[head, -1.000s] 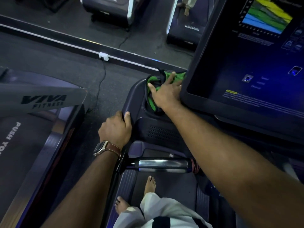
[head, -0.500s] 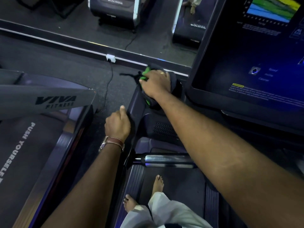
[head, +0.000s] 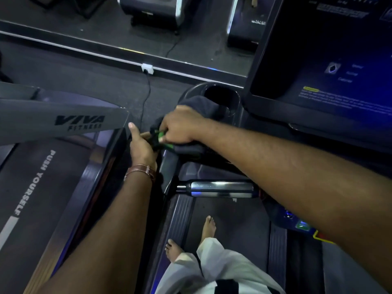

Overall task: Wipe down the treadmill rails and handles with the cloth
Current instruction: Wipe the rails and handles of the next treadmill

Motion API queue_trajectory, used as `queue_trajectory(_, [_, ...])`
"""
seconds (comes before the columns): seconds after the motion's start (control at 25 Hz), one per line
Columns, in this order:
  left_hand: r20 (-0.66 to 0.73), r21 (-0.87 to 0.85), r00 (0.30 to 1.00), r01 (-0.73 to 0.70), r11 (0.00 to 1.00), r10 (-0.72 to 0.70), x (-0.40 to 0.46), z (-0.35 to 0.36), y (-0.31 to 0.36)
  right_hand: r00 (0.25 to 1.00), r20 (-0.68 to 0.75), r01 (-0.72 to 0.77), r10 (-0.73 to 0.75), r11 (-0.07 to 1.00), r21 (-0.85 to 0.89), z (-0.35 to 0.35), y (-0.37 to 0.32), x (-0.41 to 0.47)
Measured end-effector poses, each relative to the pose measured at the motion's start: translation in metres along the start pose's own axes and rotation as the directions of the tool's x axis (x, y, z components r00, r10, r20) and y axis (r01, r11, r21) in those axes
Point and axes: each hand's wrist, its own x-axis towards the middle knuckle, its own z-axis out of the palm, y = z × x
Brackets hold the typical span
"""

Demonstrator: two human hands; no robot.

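Dark gym flooring [head: 89, 81] fills the background, crossed by a pale floor strip carrying a white socket [head: 147, 68] from which a black cable [head: 146, 96] runs toward the machines. At far left stands a neighbouring treadmill [head: 31, 187], its grey arm marked "VIVA FITNESS" and its belt printed "PUSH YOURSELF".

Left hand [head: 142, 145]: wrist bearing a brown watch strap [head: 141, 169], thumb raised, fingers curled onto the near end of the cloth at the left edge of the console. Whether they pinch the cloth or only rest against it cannot be told, since the right hand overlaps them.

Cloth [head: 199, 106]: dark grey with a green patch, draped over the left handle [head: 169, 164] of the treadmill, from the rim of the cup holder down to the handle's bend.

Right hand [head: 180, 126]: reaching across from the right, fingers clenched over the cloth and grasping it against the handle.

Cup holder [head: 220, 94]: a round, dark recess in the console's left corner, just beyond the cloth; its interior is in shadow and no contents can be made out.

Chrome grip bar [head: 220, 188]: horizontal, below the forearms. Two bare feet [head: 209, 227] stand on the belt [head: 233, 219]. Display screen [head: 331, 66]: lit blue, at upper right.
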Motion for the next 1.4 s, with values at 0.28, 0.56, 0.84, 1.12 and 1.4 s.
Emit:
queue_trajectory(0.28, [0.102, -0.345, 0.995, 0.053, 0.937, -0.019, -0.003, -0.020, 0.002, 0.967, -0.241, 0.136, -0.082, 0.967, 0.215, 0.043, -0.031, -0.054])
queue_trajectory(0.56, [0.379, -0.098, 0.912, 0.209, 0.973, -0.157, -0.024, -0.037, 0.012, 0.967, -0.246, 0.052, 0.073, 0.883, 0.467, 0.049, -0.089, -0.091])
queue_trajectory(0.84, [0.515, -0.273, 0.853, 0.071, 0.959, 0.083, -0.080, -0.077, -0.016, 0.881, 0.068, -0.073, 0.469, -0.008, 0.997, 0.032, -0.083, -0.113])
queue_trajectory(1.12, [0.728, 0.010, 0.589, -0.520, 0.854, 0.350, -0.113, -0.042, -0.011, 0.858, 0.217, 0.190, 0.466, -0.681, 0.708, 0.010, -0.062, -0.138])
queue_trajectory(1.4, [0.813, 0.125, 0.542, -0.518, 0.846, 0.212, -0.132, 0.002, -0.025, 0.868, 0.160, 0.290, 0.470, -0.742, 0.605, 0.001, -0.049, -0.211])
